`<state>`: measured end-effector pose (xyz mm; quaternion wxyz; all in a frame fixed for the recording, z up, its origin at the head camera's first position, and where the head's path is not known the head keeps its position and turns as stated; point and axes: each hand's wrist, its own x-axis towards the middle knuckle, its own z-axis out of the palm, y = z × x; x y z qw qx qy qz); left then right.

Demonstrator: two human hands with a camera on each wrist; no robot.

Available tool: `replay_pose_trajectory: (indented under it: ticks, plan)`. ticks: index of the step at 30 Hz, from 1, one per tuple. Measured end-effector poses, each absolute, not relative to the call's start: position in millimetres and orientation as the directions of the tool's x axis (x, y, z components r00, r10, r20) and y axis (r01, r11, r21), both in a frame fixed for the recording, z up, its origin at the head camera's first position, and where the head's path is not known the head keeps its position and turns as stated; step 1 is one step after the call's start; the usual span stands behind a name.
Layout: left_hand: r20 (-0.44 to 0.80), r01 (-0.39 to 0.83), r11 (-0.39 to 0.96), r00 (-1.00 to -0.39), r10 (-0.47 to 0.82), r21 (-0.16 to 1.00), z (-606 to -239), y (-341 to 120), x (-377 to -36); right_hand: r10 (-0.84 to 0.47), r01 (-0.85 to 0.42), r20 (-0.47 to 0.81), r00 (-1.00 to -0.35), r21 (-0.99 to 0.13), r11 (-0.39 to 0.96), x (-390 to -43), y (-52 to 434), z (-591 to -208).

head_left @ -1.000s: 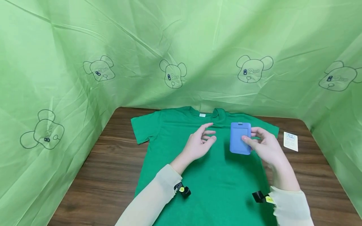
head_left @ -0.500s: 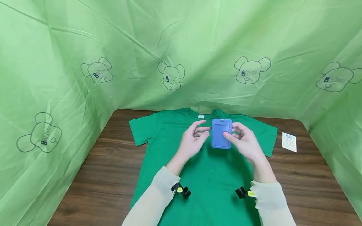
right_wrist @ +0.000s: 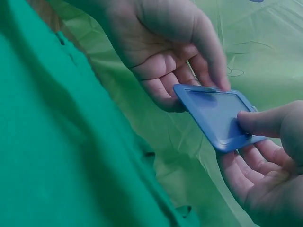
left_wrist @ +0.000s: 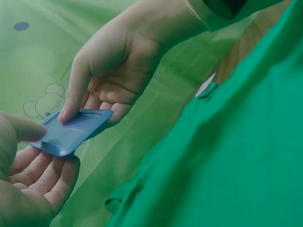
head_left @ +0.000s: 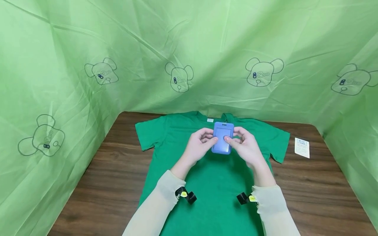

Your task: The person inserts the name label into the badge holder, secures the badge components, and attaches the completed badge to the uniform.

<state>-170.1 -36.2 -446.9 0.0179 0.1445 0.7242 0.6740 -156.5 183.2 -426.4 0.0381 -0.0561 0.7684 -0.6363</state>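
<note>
You've got a blue card holder [head_left: 222, 138] held between both hands, up off the green t-shirt [head_left: 218, 183], over its chest area just near of the collar. It's a flat rectangle w/ rounded corners, smooth matte plastic by the look, w/ a recessed window on the face and a small slot at its far (top) edge.

Your left hand [head_left: 199, 147] pinches the holder's left edge: thumb on the front face, fingers curled behind it. In the left wrist view, the thumb [left_wrist: 19, 130] lies on top and the fingers [left_wrist: 47, 175] cup underneath. Your right hand [head_left: 246, 147] grips the right edge the same way: thumb [right_wrist: 265, 120] pressed on the face near a corner, fingers [right_wrist: 246, 172] under the back. So both hands are clamped on the holder, palms roughly facing each other, wrists angled in toward the middle.

T-shirt lies flat on the desk [head_left: 118, 177], front up, collar at the far side, short sleeves spread left & right; soft knit fabric, a few light wrinkles. Desk is dark brown wood grain.

A small white paper card [head_left: 302, 147] w/ blue print lies on the desk at the far right, well apart from the shirt sleeve. Crinkled light-green sheet [head_left: 189, 49] w/ outlined bear heads hangs behind and to both sides.
</note>
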Motion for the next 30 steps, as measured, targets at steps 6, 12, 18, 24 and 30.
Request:
replay_pose_trajectory:
  ticks: [6,12,18,24,30]
  plan:
    - [0.168,0.186,0.052,-0.955,0.246,0.981,-447,-42,-172,-0.167,-0.040,0.013,-0.986,-0.986,0.163,-159,180,-428]
    - [0.171,0.191,0.054,-0.950,0.262,0.980,-443,-45,-172,-0.176,-0.025,0.001,-0.984,-0.991,0.133,-158,177,-429]
    - [0.161,0.186,0.070,-0.948,0.275,0.980,-443,-47,-173,-0.171,-0.027,0.003,-0.985,-0.990,0.137,-159,176,-432]
    - [0.144,0.185,0.109,-0.942,0.305,0.977,-449,-48,-175,-0.125,-0.009,-0.015,-0.992,-0.982,0.190,-159,175,-435]
    - [0.134,0.182,0.096,-0.919,0.371,0.979,-452,-48,-177,-0.081,0.018,-0.036,-0.996,-0.977,0.214,-158,174,-433]
